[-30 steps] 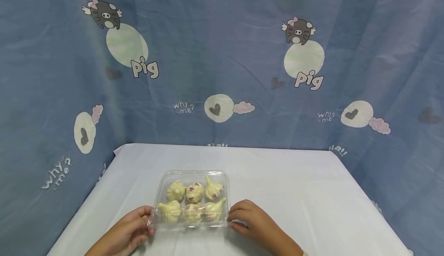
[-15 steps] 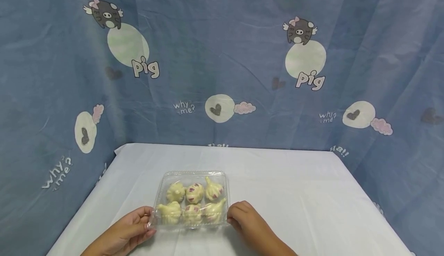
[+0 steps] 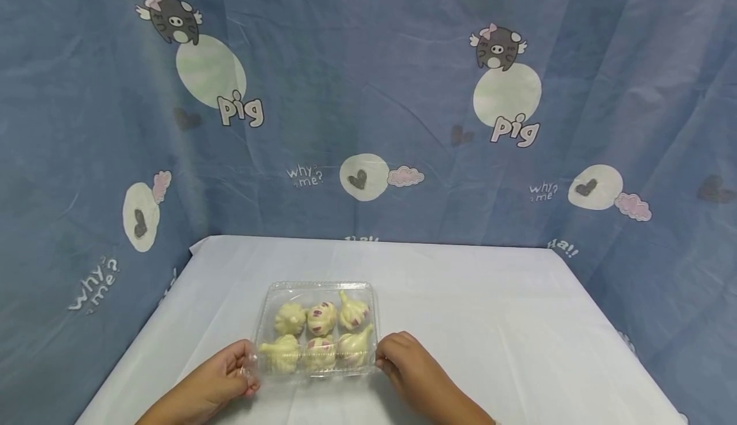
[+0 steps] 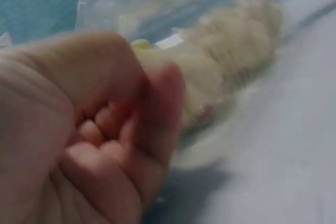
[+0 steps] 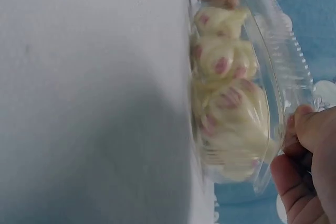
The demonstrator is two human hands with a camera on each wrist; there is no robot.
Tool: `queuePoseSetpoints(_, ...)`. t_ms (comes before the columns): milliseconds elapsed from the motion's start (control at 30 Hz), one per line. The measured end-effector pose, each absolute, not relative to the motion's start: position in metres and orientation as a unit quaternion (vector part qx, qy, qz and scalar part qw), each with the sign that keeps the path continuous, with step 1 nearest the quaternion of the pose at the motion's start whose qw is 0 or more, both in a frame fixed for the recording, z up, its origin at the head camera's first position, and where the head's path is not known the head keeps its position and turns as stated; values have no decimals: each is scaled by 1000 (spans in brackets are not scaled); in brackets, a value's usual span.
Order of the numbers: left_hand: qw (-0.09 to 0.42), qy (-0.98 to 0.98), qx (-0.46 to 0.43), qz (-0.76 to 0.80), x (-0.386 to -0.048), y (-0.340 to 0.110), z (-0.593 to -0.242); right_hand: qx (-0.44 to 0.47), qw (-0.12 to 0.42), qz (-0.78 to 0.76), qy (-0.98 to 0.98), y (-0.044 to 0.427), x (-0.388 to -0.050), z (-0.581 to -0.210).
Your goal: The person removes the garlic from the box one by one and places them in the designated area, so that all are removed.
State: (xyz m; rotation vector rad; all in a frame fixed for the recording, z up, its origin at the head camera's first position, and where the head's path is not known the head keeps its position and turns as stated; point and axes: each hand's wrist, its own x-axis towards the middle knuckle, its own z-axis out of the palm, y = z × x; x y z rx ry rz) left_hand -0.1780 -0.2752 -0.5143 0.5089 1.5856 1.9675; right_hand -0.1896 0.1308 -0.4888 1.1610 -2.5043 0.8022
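Observation:
A clear plastic clamshell box (image 3: pixel 316 287) sits at the front of the white table, its lid down over the bulbs. Inside are several pale yellow garlic bulbs (image 3: pixel 322 319) in two rows, some with purple patches. My left hand (image 3: pixel 219 374) pinches the front left corner of the box between thumb and curled fingers. At the front right corner, my right hand (image 3: pixel 411 370) pinches the rim; in the right wrist view its thumb and finger (image 5: pixel 304 129) grip the clear edge. The left wrist view is blurred, with bulbs (image 4: pixel 236 30) behind the fingers.
The white cloth (image 3: pixel 478 310) covers the table and spreads to the right of the box. A blue patterned curtain (image 3: pixel 368 105) stands along the back and both sides.
My left fingers have curled in more tightly at the box corner. My right fingers have closed onto the right corner. The box has stayed nearly in place.

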Motion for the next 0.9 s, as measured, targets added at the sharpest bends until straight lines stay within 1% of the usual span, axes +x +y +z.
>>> queuePoseSetpoints(200,284,587,179,737,-181,-275,-515,394,120,282,-866,133,-191,-487)
queuePoseSetpoints(467,314,543,170,760,-181,-281,-515,412,134,279,-857,135,-192,-491)
queuePoseSetpoints(533,320,537,168,763,-181,-282,-513,414,140,277,-856,135,-192,-491)
queuePoseSetpoints(667,326,533,147,767,-180,-285,-511,424,179,267,-846,134,-192,-492)
queuePoseSetpoints(800,316,554,108,762,-181,-288,-511,436,211,269,-832,132,-193,-492)
queuePoseSetpoints(900,284,585,71,756,-183,-290,-512,437,213,278,-829,132,-193,-492)
